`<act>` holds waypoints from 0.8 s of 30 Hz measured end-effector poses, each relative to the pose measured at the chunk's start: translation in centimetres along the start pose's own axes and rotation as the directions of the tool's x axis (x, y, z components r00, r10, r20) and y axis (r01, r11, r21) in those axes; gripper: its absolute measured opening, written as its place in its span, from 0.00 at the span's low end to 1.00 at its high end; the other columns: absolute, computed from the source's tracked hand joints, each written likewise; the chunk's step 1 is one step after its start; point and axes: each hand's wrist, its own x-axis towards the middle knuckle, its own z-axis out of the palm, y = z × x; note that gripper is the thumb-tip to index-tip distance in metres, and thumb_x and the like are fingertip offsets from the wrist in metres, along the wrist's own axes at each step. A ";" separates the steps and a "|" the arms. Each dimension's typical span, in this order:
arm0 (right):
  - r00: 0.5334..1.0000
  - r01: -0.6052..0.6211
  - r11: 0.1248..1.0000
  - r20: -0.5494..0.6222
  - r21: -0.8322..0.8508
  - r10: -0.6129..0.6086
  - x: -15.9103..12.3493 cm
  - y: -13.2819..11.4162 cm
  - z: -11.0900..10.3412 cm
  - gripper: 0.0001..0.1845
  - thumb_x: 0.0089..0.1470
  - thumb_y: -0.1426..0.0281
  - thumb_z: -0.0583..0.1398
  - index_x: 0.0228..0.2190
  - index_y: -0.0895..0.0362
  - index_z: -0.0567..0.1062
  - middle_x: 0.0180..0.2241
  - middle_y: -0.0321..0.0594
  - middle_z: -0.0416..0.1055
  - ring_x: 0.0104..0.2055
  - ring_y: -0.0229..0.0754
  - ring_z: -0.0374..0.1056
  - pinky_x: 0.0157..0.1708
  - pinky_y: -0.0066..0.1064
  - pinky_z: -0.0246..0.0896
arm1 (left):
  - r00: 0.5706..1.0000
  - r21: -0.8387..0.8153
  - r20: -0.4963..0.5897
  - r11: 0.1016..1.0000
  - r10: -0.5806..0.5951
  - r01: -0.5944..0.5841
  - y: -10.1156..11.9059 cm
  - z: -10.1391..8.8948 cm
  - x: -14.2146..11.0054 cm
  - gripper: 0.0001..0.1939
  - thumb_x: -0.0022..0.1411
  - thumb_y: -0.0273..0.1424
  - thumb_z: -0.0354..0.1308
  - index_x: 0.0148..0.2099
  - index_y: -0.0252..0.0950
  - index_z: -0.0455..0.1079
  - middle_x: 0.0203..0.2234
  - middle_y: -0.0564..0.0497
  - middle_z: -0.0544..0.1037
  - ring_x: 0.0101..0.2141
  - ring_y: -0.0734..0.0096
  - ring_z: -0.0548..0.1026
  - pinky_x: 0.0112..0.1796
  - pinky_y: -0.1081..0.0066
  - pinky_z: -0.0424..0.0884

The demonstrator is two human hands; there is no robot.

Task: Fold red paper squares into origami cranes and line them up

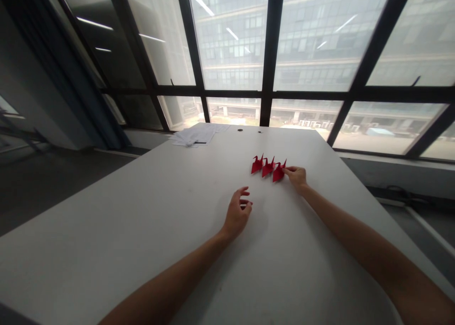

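Three red origami cranes stand close together in a slanting row on the white table (149, 211). The left crane (256, 165) is farthest back, the middle crane (268, 168) follows, and the right crane (278, 173) is nearest to me. My right hand (296, 176) pinches the right crane at its right side between thumb and fingertips. Lower and to the left, my left hand (239, 212) hovers near the table with its fingers curved and apart. Nothing is in it, and it touches none of the cranes.
Loose white papers (195, 134) lie at the far left end of the table, with a dark, thin item on them. Two small dark spots, one a round disc (240, 130), show near the far edge. Behind stand tall framed windows (231, 40) and a blue curtain (71, 69).
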 end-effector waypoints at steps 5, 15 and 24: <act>1.000 0.019 1.000 0.003 -0.006 -0.019 0.1 -0.1 0.2 0.19 0.62 0.62 0.61 0.52 0.58 0.71 0.53 0.44 0.69 0.49 0.49 0.70 0.46 0.44 0.70 | 1.000 -0.020 0.001 1.000 -0.010 0.010 0.0 0.1 0.0 0.24 0.57 0.23 0.55 0.57 0.38 0.65 0.48 0.45 0.71 0.35 0.73 0.75 0.36 0.71 0.72; 0.997 0.074 0.997 -0.032 0.011 -0.073 -0.3 -0.8 0.3 0.19 0.62 0.62 0.61 0.51 0.58 0.72 0.53 0.44 0.69 0.49 0.50 0.70 0.46 0.44 0.70 | 1.000 -0.005 0.011 1.000 -0.019 0.019 0.2 0.0 0.1 0.24 0.58 0.23 0.54 0.57 0.37 0.63 0.48 0.44 0.71 0.35 0.73 0.75 0.34 0.72 0.72; 0.995 0.088 0.996 -0.034 -0.030 -0.089 0.1 -0.4 0.7 0.18 0.62 0.62 0.61 0.51 0.58 0.72 0.52 0.44 0.70 0.48 0.48 0.70 0.45 0.44 0.71 | 1.000 -0.005 0.013 1.000 -0.010 0.010 0.0 0.1 0.0 0.24 0.58 0.22 0.54 0.57 0.37 0.64 0.47 0.45 0.72 0.35 0.73 0.76 0.35 0.73 0.72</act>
